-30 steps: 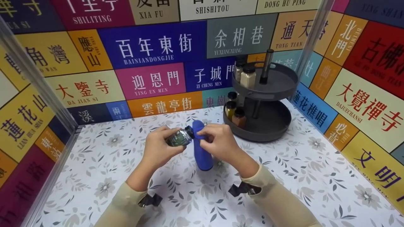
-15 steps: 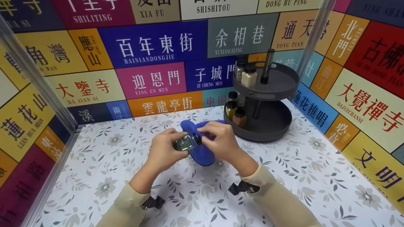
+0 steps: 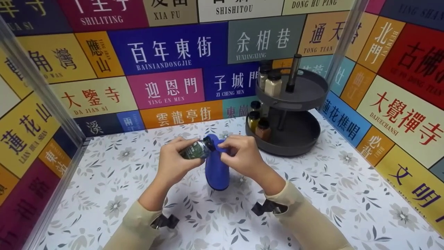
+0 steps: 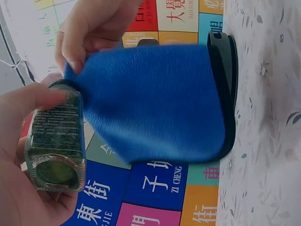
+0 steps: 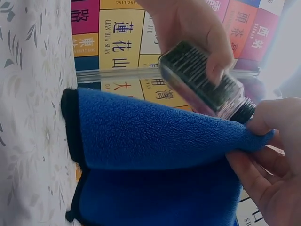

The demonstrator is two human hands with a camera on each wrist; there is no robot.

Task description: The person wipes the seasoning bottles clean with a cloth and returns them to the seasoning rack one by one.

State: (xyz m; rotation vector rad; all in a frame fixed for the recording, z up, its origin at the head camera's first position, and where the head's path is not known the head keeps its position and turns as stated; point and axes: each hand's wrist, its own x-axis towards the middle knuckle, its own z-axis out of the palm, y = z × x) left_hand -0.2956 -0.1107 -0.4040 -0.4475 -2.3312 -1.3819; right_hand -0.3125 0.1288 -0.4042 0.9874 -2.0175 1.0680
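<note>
My left hand (image 3: 175, 158) grips a square glass spice jar (image 3: 196, 150) with dark green contents and a black cap, tilted so its capped end points right. A printed label (image 4: 59, 113) shows on its side in the left wrist view. My right hand (image 3: 242, 152) pinches the upper part of a blue cloth (image 3: 217, 170) with dark edging, right at the jar's cap (image 5: 244, 111). The rest of the cloth hangs down below the fingers toward the table. Part of the cap is hidden behind the cloth and fingers.
A dark grey two-tier round rack (image 3: 289, 147) stands at the back right. Its tiers hold several capped jars, among them a pale one (image 3: 273, 85) and a reddish-brown one (image 3: 263, 130). Sign-patterned walls enclose the floral tabletop (image 3: 138, 180).
The jar swung right and level, then back left to its earlier tilt. The hanging cloth spread out and has narrowed again, swaying slightly left. Both hands keep their hold.
</note>
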